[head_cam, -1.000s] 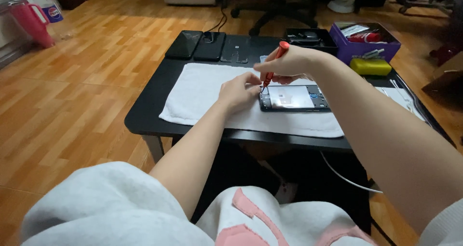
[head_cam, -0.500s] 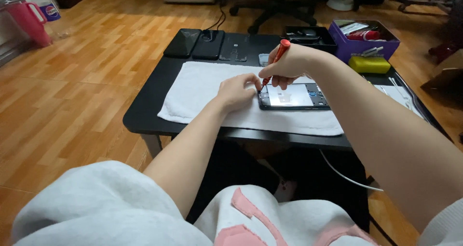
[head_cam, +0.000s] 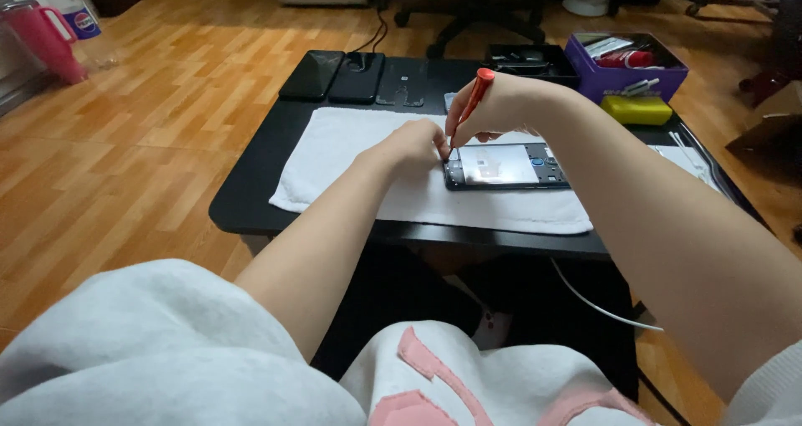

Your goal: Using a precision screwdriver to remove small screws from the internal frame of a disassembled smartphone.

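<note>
An opened smartphone point(head_cam: 508, 167) with its back cover off lies on a white towel point(head_cam: 359, 163) on a low black table point(head_cam: 251, 200). My right hand point(head_cam: 493, 109) holds a thin red screwdriver point(head_cam: 472, 100) nearly upright, its tip at the phone's left end. My left hand point(head_cam: 413, 142) rests on the towel with its fingertips pinching at the same corner of the phone, right beside the tool's tip.
Three dark phones or panels point(head_cam: 355, 77) lie in a row at the table's far edge. A black tray point(head_cam: 526, 58), a purple box of parts point(head_cam: 626, 63) and a yellow block point(head_cam: 639, 109) sit at the back right. A white cable point(head_cam: 601, 305) hangs below.
The view has shifted slightly. Both hands stay at the phone's left end; the screwdriver stands a little more upright than before.
</note>
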